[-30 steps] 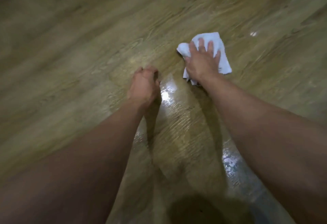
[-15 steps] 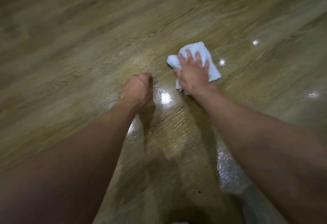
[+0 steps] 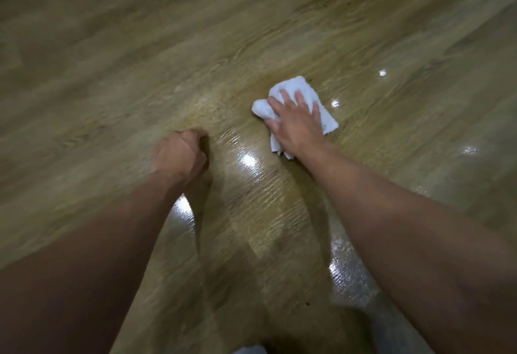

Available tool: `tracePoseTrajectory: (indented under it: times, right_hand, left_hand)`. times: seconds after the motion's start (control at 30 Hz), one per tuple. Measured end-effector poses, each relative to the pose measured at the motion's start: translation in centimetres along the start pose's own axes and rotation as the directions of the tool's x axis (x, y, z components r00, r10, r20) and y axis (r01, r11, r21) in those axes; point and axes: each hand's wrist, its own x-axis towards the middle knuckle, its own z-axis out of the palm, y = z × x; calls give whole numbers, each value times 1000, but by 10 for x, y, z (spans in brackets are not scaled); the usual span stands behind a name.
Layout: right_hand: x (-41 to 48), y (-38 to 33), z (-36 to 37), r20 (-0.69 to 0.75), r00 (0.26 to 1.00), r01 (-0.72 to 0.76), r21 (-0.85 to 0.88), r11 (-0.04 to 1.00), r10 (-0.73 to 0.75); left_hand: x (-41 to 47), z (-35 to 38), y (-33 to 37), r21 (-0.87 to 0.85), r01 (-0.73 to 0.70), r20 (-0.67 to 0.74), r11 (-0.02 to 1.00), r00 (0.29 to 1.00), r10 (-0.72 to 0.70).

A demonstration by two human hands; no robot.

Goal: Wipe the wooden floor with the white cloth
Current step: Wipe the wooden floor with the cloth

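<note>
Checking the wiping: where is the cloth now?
In the head view, right of centre, the cloth lies on the floor under the right hand.

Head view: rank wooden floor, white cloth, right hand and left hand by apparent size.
1. Wooden floor, fills the frame.
2. White cloth, showing beyond the hand on it.
3. Right hand and left hand: too alike; the left is curled and nearer.

Seen as two bare forearms, the left forearm (image 3: 112, 241) and the right forearm (image 3: 391, 213), uncovered from wrist to the picture's edge. Ending in a bare left hand (image 3: 180, 155) and a bare right hand (image 3: 298, 124). Showing knuckle ridges on both; too blurred for finer detail.
</note>
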Motion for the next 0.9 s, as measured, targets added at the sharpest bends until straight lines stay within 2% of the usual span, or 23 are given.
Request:
tracePoseTrajectory:
  times: [0.07,0.17,0.23,0.27,0.33,0.37,0.4,0.43,0.5,0.57,0.6,0.67,0.73,0.83,0.9]
  right_hand:
    - [-4,-31,7,10,1000,13,-66,998,-12]
    - [-41,-82,31,44,955,296,-137,945,-293]
    - [-73,-104,44,107,877,480,-142,866,-469]
    - [-84,-106,45,143,820,572,-153,806,-555]
    - [-86,-84,37,193,689,725,-166,669,-699]
    - [-77,-68,32,182,673,740,-164,653,-717]
    - [-64,-50,27,157,712,702,-158,694,-684]
    - [-51,-33,22,126,790,614,-150,775,-601]
    - [-35,-17,15,47,937,348,-139,927,-345]
    - [-34,-33,18,-26,982,181,-137,974,-186]
    - [-40,-49,23,-38,986,157,-131,979,-163]
    - [-65,-84,39,2,962,270,-142,952,-273]
    - [-108,-120,60,98,874,486,-144,862,-476]
    - [-162,-138,74,270,646,760,-131,637,-715]
    - [-160,-116,69,326,482,876,-148,459,-814]
  left_hand:
    - [-1,-2,-6,-54,12,-40,998,999,-15]
    - [3,1,-25,-285,97,-105,953,986,-132]
    - [13,2,-39,-426,178,-85,887,968,-235]
    - [15,3,-42,-436,178,-67,882,971,-229]
    - [11,4,-43,-380,111,-56,918,988,-142]
    - [7,4,-41,-323,60,-68,945,994,-86]
    - [4,3,-40,-260,17,-80,966,996,-39]
    - [1,3,-40,-214,-10,-81,977,997,-7]
    - [-1,-1,-40,-166,-45,-33,985,999,41]
    - [-1,-6,-39,-115,-87,31,990,995,91]
    - [-1,-9,-38,-91,-111,60,990,991,117]
    - [-2,-11,-36,-47,-149,110,988,982,153]
    - [-1,-10,-38,-8,-149,152,989,977,149]
    - [-4,-8,-38,-5,-83,245,997,966,82]
    - [-8,-5,-37,-37,-70,259,997,963,77]
